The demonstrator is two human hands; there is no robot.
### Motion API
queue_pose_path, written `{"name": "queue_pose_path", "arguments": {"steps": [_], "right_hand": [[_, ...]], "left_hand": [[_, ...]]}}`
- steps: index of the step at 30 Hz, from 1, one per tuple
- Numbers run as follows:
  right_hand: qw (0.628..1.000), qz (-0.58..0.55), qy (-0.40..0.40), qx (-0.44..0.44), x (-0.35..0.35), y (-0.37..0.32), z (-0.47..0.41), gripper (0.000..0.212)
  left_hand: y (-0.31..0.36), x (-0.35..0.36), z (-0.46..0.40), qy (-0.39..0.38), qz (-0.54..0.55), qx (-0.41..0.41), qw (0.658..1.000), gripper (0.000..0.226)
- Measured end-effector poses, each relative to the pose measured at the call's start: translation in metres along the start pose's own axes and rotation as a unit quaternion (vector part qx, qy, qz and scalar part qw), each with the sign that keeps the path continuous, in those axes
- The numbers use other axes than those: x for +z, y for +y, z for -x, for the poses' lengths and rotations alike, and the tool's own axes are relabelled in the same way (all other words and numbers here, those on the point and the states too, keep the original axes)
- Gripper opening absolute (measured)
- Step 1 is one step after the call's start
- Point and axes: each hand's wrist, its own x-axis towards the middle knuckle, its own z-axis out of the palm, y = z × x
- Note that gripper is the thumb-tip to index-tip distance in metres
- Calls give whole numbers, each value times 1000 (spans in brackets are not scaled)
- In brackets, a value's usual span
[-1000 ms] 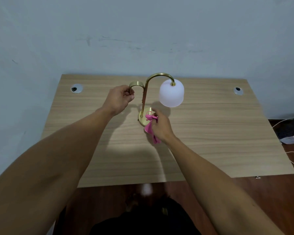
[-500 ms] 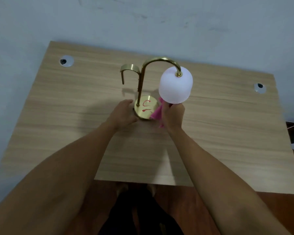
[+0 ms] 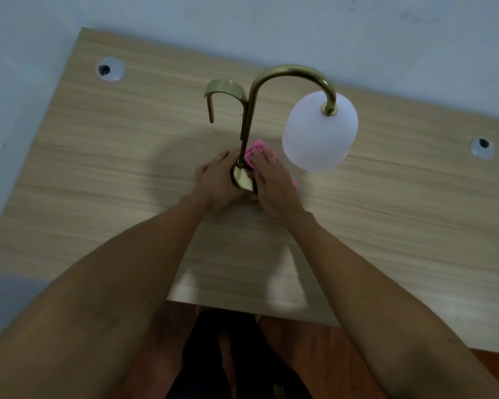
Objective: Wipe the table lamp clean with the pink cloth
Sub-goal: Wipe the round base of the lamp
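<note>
The table lamp [image 3: 288, 74] stands upright mid-table, with a curved brass stem, a short brass hook on its left and a white frosted shade [image 3: 319, 133] hanging at the right. Its round brass base [image 3: 241, 177] shows between my hands. My left hand [image 3: 218, 182] is wrapped around the base's left side. My right hand [image 3: 272, 182] presses the pink cloth [image 3: 255, 146] flat onto the base's right side, beside the stem's foot. Most of the cloth is hidden under my fingers; a pink corner shows at the hand's right edge.
The light wooden table [image 3: 401, 211] has two round cable grommets, one at the back left [image 3: 110, 69] and one at the right [image 3: 482, 147]. A pale wall runs behind the table. My legs and reddish floor show below the front edge.
My left hand came off the brass hook and down to the lamp's base. My right hand brought the cloth from the base's front to its right side. My head moved closer and looks steeper down.
</note>
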Motion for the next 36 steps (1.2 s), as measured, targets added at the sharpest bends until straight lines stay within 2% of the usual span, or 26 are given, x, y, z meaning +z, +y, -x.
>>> {"name": "queue_pose_path", "arguments": {"steps": [3,7,11,13,18,23,27,30,33,36], "right_hand": [[998,37,-14,-55,-6,10,8,47],[998,43,21,-38,-14,5,8,46],[995,77,-29,-57,-6,-6,3,51],[994,74,-22,-79,-12,3,19,47],[998,66,11,1,-19,-3,8,46],[992,83,-44,-80,-25,8,21,54],[997,72,-12,-12,-35,8,14,50],[997,69,-24,-26,-25,-10,-1,44],[996,48,-55,-53,-26,-5,12,49],[999,31,-11,16,-21,-2,13,51]], "left_hand": [[1,-2,-3,-8,-1,-2,1000,114],[-2,-3,-5,-12,-4,-5,1000,117],[-3,-1,-6,-4,-1,1,1000,116],[-3,-2,-6,-3,-5,1,1000,116],[-4,0,-7,-2,9,-11,1000,118],[-11,3,-10,12,29,-2,1000,117],[-7,2,-8,13,24,-4,1000,118],[-12,4,-9,16,48,7,999,115],[-14,5,-11,17,53,12,998,115],[-15,6,-12,16,55,16,998,116]]}}
